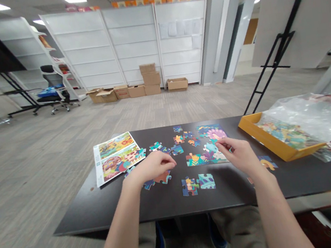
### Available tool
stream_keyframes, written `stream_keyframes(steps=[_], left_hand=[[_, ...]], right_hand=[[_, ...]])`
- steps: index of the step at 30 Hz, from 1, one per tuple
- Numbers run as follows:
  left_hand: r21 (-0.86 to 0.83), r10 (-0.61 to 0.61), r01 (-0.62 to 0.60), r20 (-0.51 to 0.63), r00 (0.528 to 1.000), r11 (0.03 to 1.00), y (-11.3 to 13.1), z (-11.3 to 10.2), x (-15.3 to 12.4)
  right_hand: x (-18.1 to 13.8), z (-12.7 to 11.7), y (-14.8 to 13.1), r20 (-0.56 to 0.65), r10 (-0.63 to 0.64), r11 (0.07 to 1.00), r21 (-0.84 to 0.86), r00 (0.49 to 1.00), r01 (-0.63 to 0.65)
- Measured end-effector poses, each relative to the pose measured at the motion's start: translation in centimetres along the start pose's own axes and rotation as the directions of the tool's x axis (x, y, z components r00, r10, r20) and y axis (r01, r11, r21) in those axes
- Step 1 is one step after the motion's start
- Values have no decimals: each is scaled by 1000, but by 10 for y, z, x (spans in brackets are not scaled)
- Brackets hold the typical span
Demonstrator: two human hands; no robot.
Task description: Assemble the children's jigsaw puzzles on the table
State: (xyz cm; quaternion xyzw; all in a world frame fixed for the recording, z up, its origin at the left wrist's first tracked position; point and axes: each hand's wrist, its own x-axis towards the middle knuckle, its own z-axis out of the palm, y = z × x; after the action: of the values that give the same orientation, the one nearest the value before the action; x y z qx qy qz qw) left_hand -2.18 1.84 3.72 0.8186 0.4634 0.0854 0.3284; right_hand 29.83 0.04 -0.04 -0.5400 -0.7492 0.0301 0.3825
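Over the loose jigsaw pieces point(162, 177) on the left hovers my left hand point(152, 167), fingers bent and drawn together, with no piece showing at the tips. My right hand point(240, 154) is at the right side of a partly joined jigsaw puzzle point(207, 157), its thumb and fingers pinched near a pink and white-blue part. Whether a piece is in that pinch is hidden. Between my hands and the near edge lie a yellow-and-blue piece point(189, 186) and a teal leaf-patterned piece point(207, 181), close together. Several other pieces point(178, 139) lie beyond, left of the puzzle.
A printed picture sheet point(98, 166) lies at the table's left, partly under pieces. On the right, a yellow box point(282, 146) holds pieces and clear plastic bags point(315, 115). Another piece point(268, 162) is beside my right wrist. The black table's point(104, 214) near edge is before my legs.
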Motion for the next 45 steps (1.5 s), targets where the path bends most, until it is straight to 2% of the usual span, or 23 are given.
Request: stream_keyframes(steps=[2,3,6,9,13,18,23,26,28,36,43,45], left_hand=[[126,-33,48,-116,993,991,-9,-10,-8],[174,-69,90,-123,990,981,-13,-14,-12],[249,-176,184,-58,983,951,-24,-15,-20],[285,-171,166,-9,985,944,-31,-8,-18],[326,-163,157,-10,987,932,-35,-1,-12],[284,-93,95,-22,995,954,-31,-1,-10],[37,-54,54,12,998,998,-28,-2,-6],[-53,-89,91,45,995,994,-30,-2,-5],[-31,-104,106,52,993,994,-31,-1,-5],[270,-190,177,24,981,946,-22,9,-5],[268,-164,141,64,984,953,-8,8,-1],[276,-121,113,11,993,955,-7,6,6]], right_hand=[[0,0,1,1,6,1000,3,1000,-6],[0,-1,1,3,9,1000,4,1000,-9],[-1,-1,1,5,14,1000,3,1000,-14],[-1,-2,0,11,13,1000,-1,1000,-13],[0,-2,1,17,18,1000,-5,1000,-17],[-1,-1,2,22,29,1000,1,999,-29],[-1,-2,0,24,18,1000,6,1000,-18],[0,-2,0,13,11,1000,8,1000,-11],[0,-2,1,14,13,1000,11,1000,-13],[-1,-2,3,17,30,999,25,999,-30],[0,-1,-2,29,39,998,52,999,-41],[0,0,-2,25,41,998,52,999,-42]])
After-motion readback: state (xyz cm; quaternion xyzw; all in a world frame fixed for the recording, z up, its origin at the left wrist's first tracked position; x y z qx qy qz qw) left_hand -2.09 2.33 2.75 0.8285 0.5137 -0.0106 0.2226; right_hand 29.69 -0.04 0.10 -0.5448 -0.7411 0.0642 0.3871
